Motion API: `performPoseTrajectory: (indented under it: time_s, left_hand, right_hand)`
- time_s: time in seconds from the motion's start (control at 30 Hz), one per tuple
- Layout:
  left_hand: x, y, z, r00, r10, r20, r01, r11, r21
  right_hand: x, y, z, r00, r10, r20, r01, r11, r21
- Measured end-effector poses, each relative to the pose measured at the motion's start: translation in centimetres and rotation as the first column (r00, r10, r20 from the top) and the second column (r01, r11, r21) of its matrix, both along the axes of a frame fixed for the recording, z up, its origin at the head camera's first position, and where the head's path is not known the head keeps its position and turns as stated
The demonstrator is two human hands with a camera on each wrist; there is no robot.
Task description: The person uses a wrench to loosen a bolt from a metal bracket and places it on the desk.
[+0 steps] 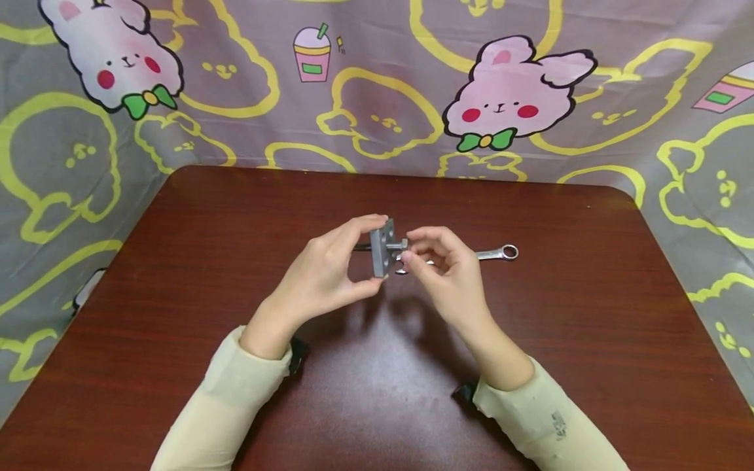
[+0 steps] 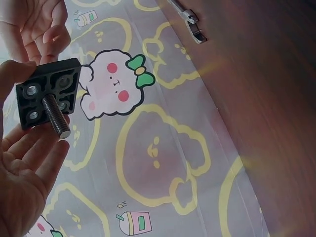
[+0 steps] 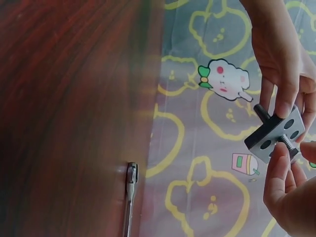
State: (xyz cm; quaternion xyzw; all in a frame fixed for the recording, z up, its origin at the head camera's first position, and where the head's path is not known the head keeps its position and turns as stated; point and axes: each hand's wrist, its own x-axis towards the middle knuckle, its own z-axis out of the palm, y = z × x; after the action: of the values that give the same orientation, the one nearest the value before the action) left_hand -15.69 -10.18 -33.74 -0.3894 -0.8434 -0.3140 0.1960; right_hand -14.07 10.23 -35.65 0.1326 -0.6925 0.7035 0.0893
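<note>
My left hand grips a square grey plate by its upper and lower edges, thumb on one and fingers on the other. The plate has several holes, and its ribbed back faces the camera in the left wrist view. A threaded bolt passes through the plate's middle, its shank sticking out of the back. On the other side, the fingertips of my right hand pinch around the hex head of the bolt. The plate is held upright above the table.
A combination wrench lies on the dark red-brown wooden table, behind my right hand, which partly hides it. A patterned cloth hangs along the back and sides of the table.
</note>
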Motion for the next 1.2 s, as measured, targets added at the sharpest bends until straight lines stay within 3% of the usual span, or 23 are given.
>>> performPoseTrajectory:
  time_s: [0.3,0.5,0.9,1.2]
  left_hand:
    - [0.12,0.08,0.09,1.000,0.001,-0.031,-0.001,1.000,-0.007]
    - [0.12,0.08,0.18,0.999,0.006,-0.037,-0.006,1.000,-0.009]
    - [-0.07,0.27,0.19,1.000,0.001,-0.003,-0.001,1.000,-0.009]
    - [-0.05,0.42,0.16,1.000,-0.003,0.020,0.004,0.999,-0.032]
  right_hand:
    - [-0.22,-0.22,0.18,1.000,-0.001,0.005,0.001,0.998,-0.063]
    - [-0.10,-0.34,0.29,1.000,-0.014,0.005,0.014,0.999,-0.050]
    - [0.01,-0.15,0.16,0.990,0.025,-0.137,-0.033,0.998,-0.054]
    - [0.38,-0.11,0.20,0.983,0.047,-0.178,-0.049,0.999,-0.008]
